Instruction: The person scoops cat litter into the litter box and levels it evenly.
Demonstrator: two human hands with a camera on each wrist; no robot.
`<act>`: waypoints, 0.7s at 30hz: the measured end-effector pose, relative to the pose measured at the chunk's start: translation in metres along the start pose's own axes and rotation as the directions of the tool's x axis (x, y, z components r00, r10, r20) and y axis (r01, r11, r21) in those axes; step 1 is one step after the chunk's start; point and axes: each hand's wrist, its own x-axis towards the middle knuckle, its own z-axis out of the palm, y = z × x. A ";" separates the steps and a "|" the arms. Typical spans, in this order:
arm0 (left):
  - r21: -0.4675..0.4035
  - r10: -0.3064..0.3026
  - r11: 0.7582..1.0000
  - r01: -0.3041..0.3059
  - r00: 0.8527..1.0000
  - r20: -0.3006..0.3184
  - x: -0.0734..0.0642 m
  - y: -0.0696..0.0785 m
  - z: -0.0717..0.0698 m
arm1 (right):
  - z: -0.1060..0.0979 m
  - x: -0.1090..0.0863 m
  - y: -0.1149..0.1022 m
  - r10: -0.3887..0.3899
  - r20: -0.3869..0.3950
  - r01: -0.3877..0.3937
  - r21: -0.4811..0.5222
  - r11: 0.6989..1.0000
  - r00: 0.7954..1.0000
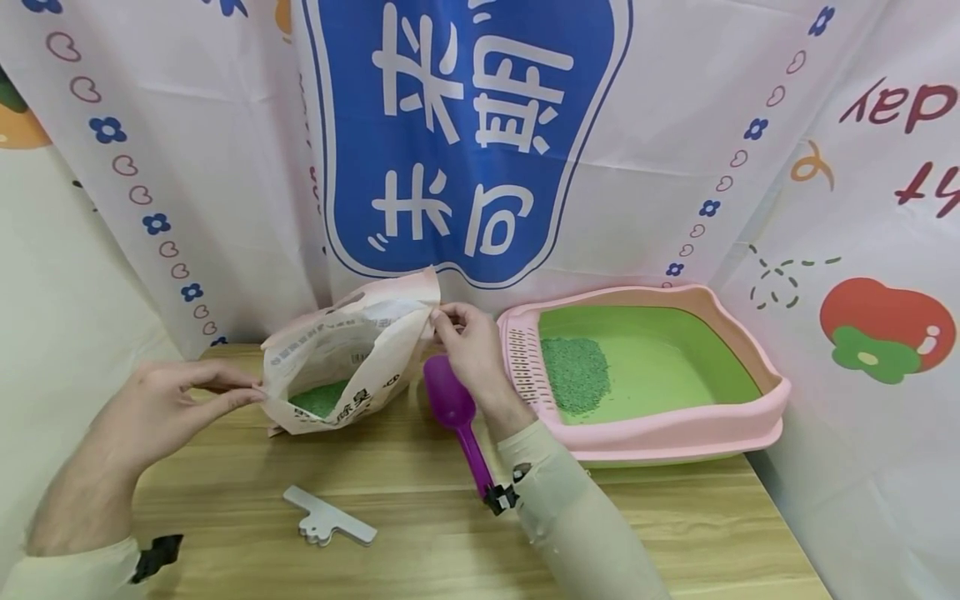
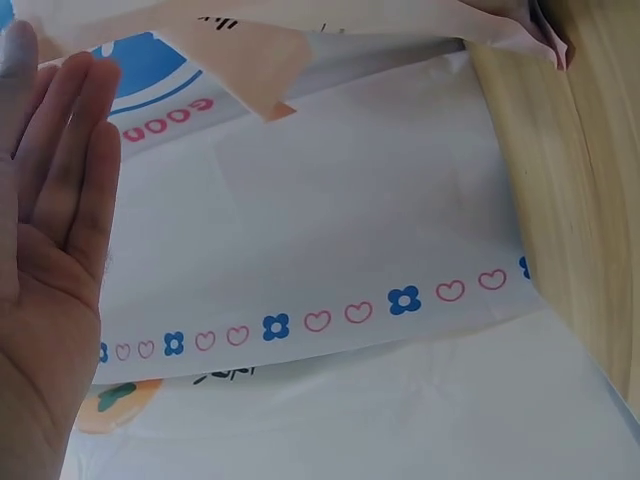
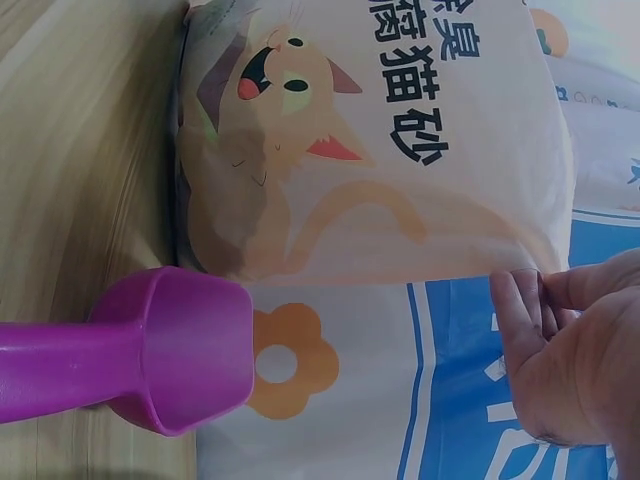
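Observation:
A pale pink cat litter bag (image 1: 393, 358) stands with its mouth spread wide, green litter pellets (image 1: 321, 400) lying inside. Thumb and fingers of my left hand (image 1: 153, 412) pinch its left rim; in the left wrist view that hand (image 2: 55, 290) shows its palm beside the bag, the grip itself mostly out of sight. My right hand (image 1: 472, 354) pinches the upper right corner. The right wrist view shows the bag's printed cat front (image 3: 400, 180) and the right hand (image 3: 570, 345) at its edge. Beneath the right hand, a purple scoop (image 1: 452, 400) rests on the table.
To the right sits a pink-rimmed litter box (image 1: 675, 425) with a green base and a patch of green pellets (image 1: 576, 375) at its left. A silver clip (image 1: 330, 518) lies on the wooden table (image 1: 420, 542) in front of the bag. Printed curtains (image 1: 225, 167) hang behind.

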 end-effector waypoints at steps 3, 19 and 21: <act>-0.008 0.010 1.000 -0.010 1.000 -0.006 0.001 0.001 0.001 | -0.001 0.001 0.001 -0.001 -0.006 0.001 0.001 1.000 1.000; 0.035 0.064 0.997 -0.065 0.997 0.042 -0.002 0.000 0.006 | -0.005 0.001 0.001 -0.019 -0.023 0.018 -0.063 0.998 1.000; 0.050 0.019 0.999 -0.021 0.999 0.030 -0.002 -0.003 0.005 | -0.006 0.002 0.001 -0.026 -0.030 0.024 -0.069 0.997 0.999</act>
